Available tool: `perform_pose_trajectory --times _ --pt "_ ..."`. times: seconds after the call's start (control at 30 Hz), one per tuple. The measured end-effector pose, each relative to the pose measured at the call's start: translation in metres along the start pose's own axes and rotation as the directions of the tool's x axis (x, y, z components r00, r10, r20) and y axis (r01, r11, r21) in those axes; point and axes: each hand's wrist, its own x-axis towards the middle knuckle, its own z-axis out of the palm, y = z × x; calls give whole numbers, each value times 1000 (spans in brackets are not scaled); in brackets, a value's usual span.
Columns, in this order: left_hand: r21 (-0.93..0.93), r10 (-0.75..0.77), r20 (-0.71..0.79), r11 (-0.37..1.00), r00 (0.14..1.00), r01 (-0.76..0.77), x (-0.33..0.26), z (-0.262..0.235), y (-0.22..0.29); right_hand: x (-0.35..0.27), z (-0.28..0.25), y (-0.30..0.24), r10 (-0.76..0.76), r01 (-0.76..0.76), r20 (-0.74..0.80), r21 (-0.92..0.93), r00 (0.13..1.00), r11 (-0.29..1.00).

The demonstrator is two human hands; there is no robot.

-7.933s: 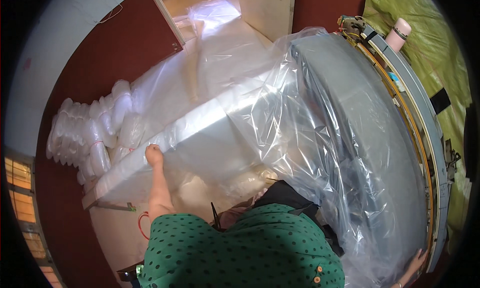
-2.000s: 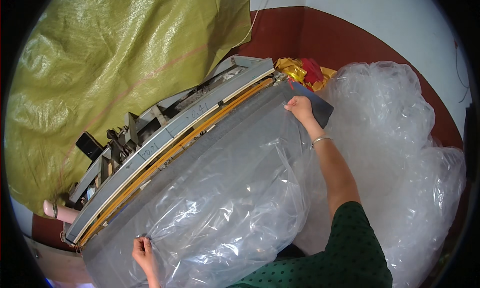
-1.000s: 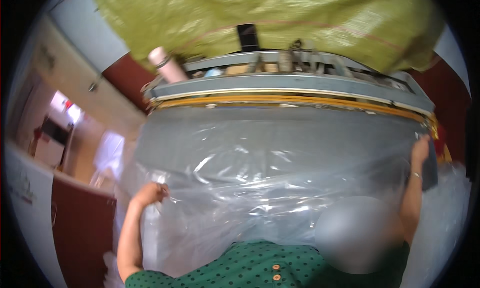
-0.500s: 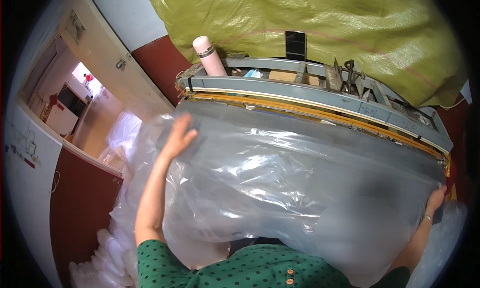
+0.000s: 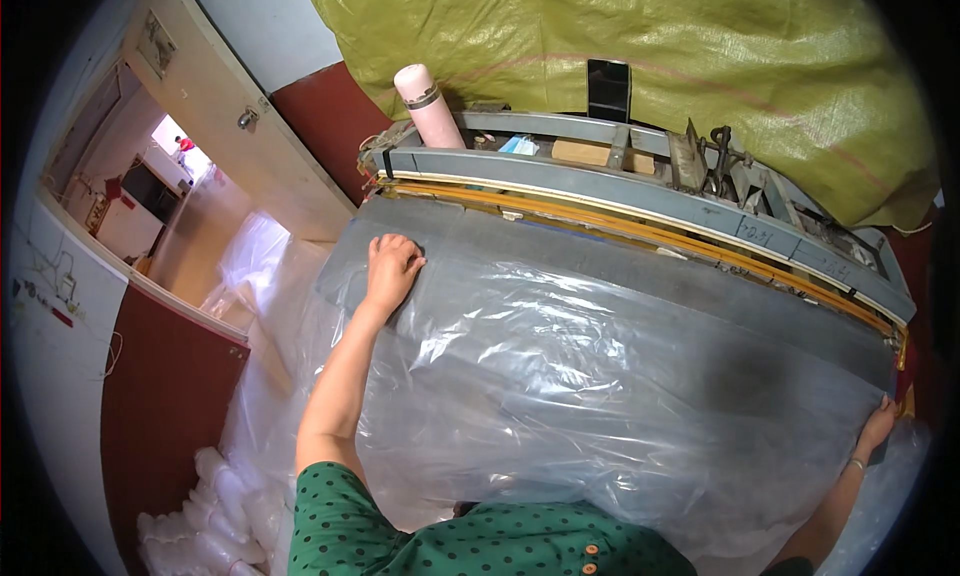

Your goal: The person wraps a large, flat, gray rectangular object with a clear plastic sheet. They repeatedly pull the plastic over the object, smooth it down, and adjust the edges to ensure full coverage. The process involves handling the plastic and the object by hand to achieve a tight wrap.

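A wide sheet of clear plastic film (image 5: 560,366) lies wrinkled and shiny over a grey work surface (image 5: 620,266). My left hand (image 5: 393,271), its fingers curled in, grips the film near its far left corner. At the right end, my right hand (image 5: 878,423) pinches the film's side edge, its fingertips partly hidden. Beyond the film's far edge runs a grey metal frame (image 5: 590,181) with an orange-yellow bar (image 5: 600,228) along its front.
A pink flask (image 5: 428,106) and a dark phone-like slab (image 5: 608,91) stand along the frame's back, before a yellow-green woven sheet (image 5: 700,36). Metal clamps (image 5: 718,161) sit on the frame. Bundled plastic (image 5: 215,516) lies on the left, by an open door (image 5: 235,106).
My left hand has moved right and slightly down, and its spread fingers have curled onto the film. The film has flattened and its far edge lies nearer me. My right hand has shifted slightly nearer.
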Motion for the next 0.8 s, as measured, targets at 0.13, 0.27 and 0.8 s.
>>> perform_pose_trajectory --times 0.13,0.27,0.8 --pt "-4 -36 -70 999 997 36 11 10 0 0 4 5 27 -27 20 -9 999 1000" --pt "5 -63 -79 998 995 64 20 20 2 -1 5 25 141 -133 -14 253 990 958" --pt "-596 -421 -418 796 805 106 52 -18 18 36 -25 29 -26 64 -298 119 954 991"
